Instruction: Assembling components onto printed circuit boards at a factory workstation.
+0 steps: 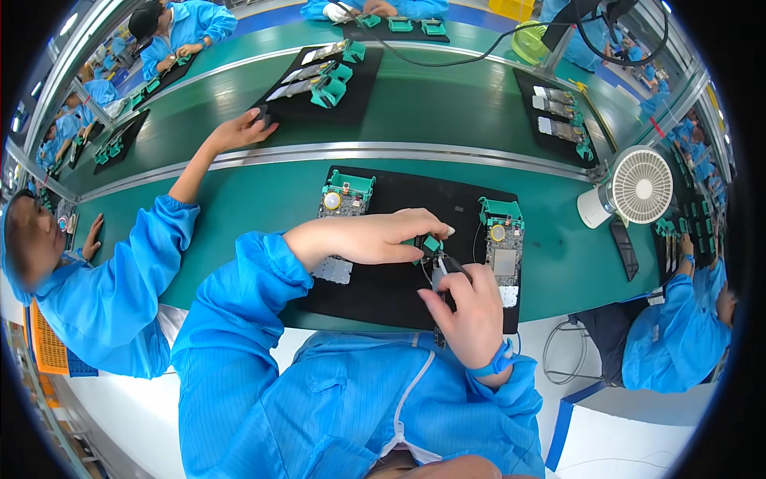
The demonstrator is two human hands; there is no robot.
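Note:
My left hand (381,237) reaches across the black mat (383,299) with its fingers curled. Its fingertips pinch a small green part (432,243) with thin wires beside it. My right hand (469,307) is closed around a slim hand tool (451,270), dark with a pale section. The tool's tip meets the green part; its exact kind cannot be made out. To the left lies a circuit board (348,199) with a green frame and a round yellowish component, partly covered by my left hand. Another such board (503,239) lies right of my right hand.
A white fan (638,188) and a dark phone (624,249) are on the green table at the right. Behind a metal rail (279,152), a green belt carries mats with boards. At the left a co-worker's hand (243,130) reaches over the rail to a mat.

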